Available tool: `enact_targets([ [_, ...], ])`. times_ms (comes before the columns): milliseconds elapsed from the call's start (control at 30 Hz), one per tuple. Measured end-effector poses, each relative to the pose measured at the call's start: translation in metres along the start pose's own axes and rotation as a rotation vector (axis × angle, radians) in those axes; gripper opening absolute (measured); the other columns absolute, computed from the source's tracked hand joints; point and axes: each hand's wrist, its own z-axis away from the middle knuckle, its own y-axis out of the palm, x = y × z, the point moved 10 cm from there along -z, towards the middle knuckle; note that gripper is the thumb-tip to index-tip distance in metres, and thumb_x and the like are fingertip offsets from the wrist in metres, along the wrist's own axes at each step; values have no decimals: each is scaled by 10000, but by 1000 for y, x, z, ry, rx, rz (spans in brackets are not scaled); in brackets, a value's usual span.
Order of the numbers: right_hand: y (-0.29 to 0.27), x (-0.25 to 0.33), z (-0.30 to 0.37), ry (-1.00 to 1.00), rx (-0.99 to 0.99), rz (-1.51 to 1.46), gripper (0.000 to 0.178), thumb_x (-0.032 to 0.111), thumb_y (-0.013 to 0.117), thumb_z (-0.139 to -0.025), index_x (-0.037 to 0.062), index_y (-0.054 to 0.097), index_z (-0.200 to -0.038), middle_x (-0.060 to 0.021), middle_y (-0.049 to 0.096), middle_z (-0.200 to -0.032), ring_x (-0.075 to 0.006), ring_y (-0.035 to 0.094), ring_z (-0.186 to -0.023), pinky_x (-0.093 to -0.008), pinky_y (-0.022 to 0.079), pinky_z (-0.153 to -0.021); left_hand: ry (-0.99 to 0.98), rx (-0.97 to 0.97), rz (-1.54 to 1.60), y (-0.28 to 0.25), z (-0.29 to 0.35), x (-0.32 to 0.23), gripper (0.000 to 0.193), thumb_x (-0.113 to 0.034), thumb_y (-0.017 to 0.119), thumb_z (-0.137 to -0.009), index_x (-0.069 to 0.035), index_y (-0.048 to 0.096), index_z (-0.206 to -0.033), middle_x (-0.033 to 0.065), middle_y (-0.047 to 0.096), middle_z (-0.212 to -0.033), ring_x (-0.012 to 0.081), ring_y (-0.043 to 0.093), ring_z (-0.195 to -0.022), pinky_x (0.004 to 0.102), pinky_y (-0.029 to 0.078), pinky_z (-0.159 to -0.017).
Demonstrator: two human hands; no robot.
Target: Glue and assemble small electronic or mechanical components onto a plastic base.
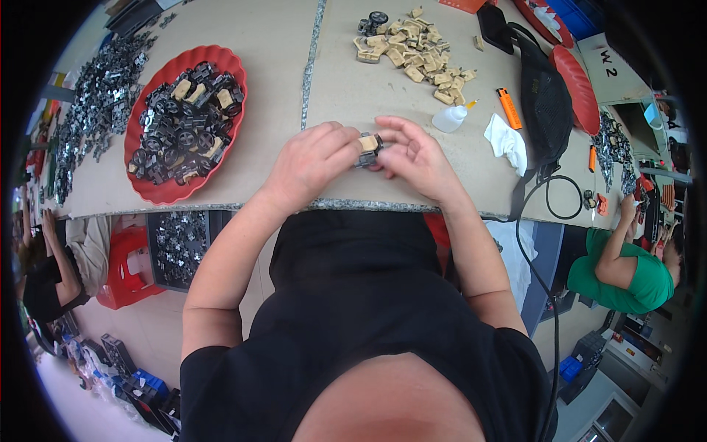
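Observation:
Between both hands, just above the near part of the table, is a small toy car chassis (368,145) with a tan block on top and dark wheels. My left hand (313,160) grips its left side, the fingers curled together. My right hand (418,160) is closed at its right side, thumb and fingertips at the wheel. The fingers hide part of the chassis. A red scalloped tray (237,77) to the left is heaped with dark wheeled chassis, a few showing tan blocks. Beyond my hands lies a loose pile of tan blocks (416,53), with a wheeled piece (373,22) at its edge.
Right of my hands are a white squeeze bottle (449,118), an orange lighter (509,108), a crumpled white tissue (505,144) and a black bag (543,99) with a trailing strap. Dark metal parts (103,92) cover the far left. People work on both sides; one wears green (626,272).

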Motion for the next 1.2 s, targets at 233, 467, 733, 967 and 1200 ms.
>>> enact_targets([
  [233, -4, -15, -3, 196, -24, -148, 316, 25, 572, -825, -18, 459, -1117, -68, 580, -958, -99, 599, -775, -203, 486, -627, 8, -20, -45, 4, -7, -6, 397, 48, 632, -603, -21, 552, -986, 95, 547, -1005, 227, 571, -850, 300, 498, -689],
  [467, -5, -11, -7, 51, -44, -134, 345, -11, 565, -778, -28, 455, -1105, -62, 569, -976, -57, 564, -829, -183, 465, -694, -891, -86, 1197, 53, 25, 41, 443, 94, 524, -776, 25, 428, -1203, 84, 538, -1042, 106, 546, -915, 222, 475, -759],
  [733, -1, -12, -6, 71, -17, -110, 356, -37, 552, -788, -25, 448, -1128, -76, 568, -1016, -107, 573, -915, -253, 484, -809, -921, -185, 1151, 56, 26, 43, 389, 109, 518, -769, 55, 458, -1150, 83, 555, -1026, 97, 555, -918, 206, 467, -769],
  [967, -3, -15, -4, 86, -51, -29, 365, -46, 547, -767, -23, 462, -1121, -58, 571, -993, -79, 563, -872, -216, 465, -776, -946, -157, 1112, 59, 30, 44, 385, 106, 531, -762, 47, 470, -1137, 81, 565, -1009, 93, 555, -901, 206, 465, -756],
  [1200, -5, -13, -6, 39, -116, -36, 327, -26, 577, -761, -25, 486, -1074, -49, 580, -936, -36, 540, -768, -171, 452, -662, -968, -164, 1093, 59, 33, 46, 384, 96, 541, -768, 40, 461, -1139, 80, 550, -1015, 98, 553, -902, 212, 467, -760],
])
